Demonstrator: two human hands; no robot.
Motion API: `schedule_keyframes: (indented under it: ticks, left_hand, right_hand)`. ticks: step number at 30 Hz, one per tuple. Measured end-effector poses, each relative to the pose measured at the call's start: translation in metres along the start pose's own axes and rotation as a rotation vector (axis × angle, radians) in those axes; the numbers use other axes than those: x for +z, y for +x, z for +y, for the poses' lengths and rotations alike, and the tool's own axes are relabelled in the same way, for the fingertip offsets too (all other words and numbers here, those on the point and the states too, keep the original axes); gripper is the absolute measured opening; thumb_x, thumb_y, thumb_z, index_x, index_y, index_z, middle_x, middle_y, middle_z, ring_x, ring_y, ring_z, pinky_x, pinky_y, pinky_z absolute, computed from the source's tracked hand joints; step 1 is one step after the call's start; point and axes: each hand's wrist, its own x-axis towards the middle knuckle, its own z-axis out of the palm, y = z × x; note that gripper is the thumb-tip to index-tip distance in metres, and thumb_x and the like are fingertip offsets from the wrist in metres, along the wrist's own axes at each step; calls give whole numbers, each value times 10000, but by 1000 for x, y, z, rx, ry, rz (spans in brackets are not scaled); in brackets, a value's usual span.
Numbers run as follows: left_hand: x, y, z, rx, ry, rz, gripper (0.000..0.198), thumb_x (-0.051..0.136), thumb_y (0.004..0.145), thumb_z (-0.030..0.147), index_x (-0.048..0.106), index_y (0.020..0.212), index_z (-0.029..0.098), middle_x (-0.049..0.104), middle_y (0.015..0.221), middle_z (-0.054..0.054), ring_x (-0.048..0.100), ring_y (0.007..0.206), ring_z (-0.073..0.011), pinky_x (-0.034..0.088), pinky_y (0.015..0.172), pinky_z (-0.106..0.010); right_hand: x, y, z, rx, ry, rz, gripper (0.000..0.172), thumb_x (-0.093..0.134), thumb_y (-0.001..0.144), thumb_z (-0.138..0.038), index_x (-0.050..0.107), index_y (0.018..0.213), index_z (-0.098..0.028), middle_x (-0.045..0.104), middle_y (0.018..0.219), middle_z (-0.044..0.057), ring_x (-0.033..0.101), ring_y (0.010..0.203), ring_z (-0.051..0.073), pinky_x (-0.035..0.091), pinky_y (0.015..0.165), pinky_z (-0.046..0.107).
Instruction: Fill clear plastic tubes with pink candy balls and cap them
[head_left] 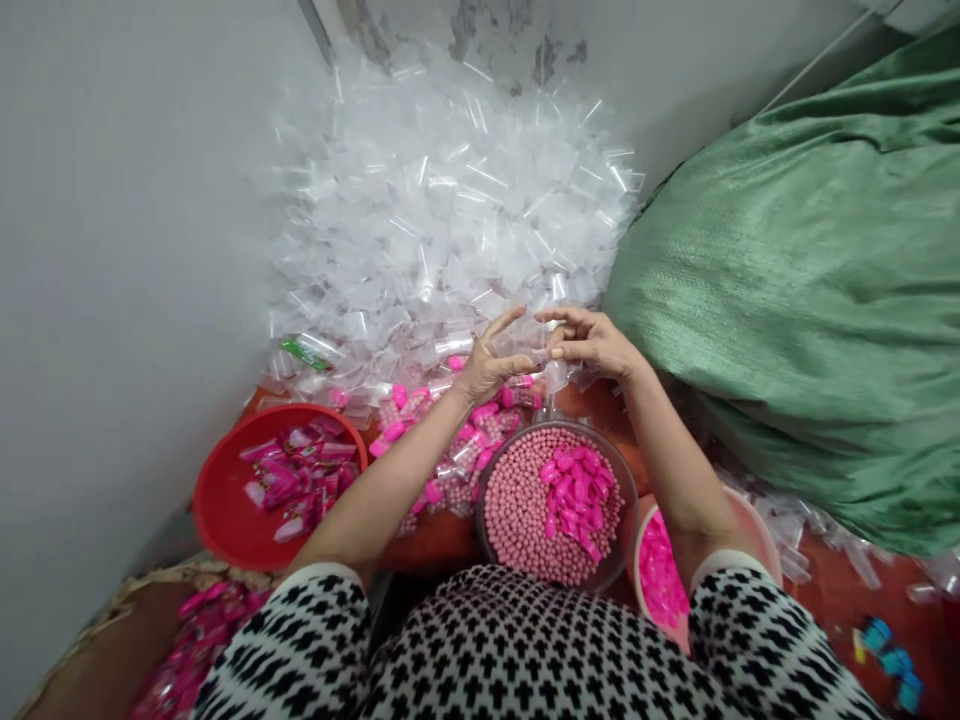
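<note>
Over the front edge of the heap, my left hand (486, 372) and my right hand (592, 342) come close together. A small clear plastic container (537, 354) is between them, hard to make out against the pile. My left thumb lies along it with the index finger raised. The right thumb and fingertips pinch its other side. Just below stands a round basin (632, 490) of pink beads (517, 500), with bright pink caps (577, 490) on top. Bead-filled clear containers with pink caps (480, 440) lie left of the basin.
A big heap of clear plastic containers (450, 200) rises against the wall. A red basin (217, 500) with pink packets stands left. A pink tub (757, 520) of pink pieces is under my right forearm. A large green sack (787, 300) bulges in from the right.
</note>
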Motion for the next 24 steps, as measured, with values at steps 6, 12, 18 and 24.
schedule_keyframes:
  ticks: [6,12,18,24]
  left_hand:
    - [8,-39,-10,33,-36,87,927,909,478,301,523,1318,231,688,1138,-87,681,1007,-269,569,840,-380]
    - [22,-86,-13,-38,-45,4,943,875,545,400,464,1380,248,685,1155,-119,675,1033,-305,559,860,-464]
    - [40,-129,-17,-151,-88,-176,1036,879,523,427,408,1436,300,634,1253,-127,652,1085,-321,540,886,-450]
    - [62,-164,-33,-224,-138,-200,1152,776,533,705,325,1495,259,665,1155,-130,676,1002,-311,550,818,-407]
  right_hand:
    - [51,-34,29,-118,128,517,482,762,672,-511,627,1015,-201,613,718,-25,456,525,78,400,515,224]
    - [81,-69,34,-116,48,390,611,788,594,-600,650,1055,-224,654,927,37,587,730,156,518,666,305]
    - [98,-120,36,-172,-63,236,784,748,609,-683,591,1255,-267,433,1472,83,448,1323,274,428,1051,419]
    - [122,-167,50,-44,-13,93,850,641,667,-758,538,1321,-224,481,1433,117,457,1324,298,388,1084,447]
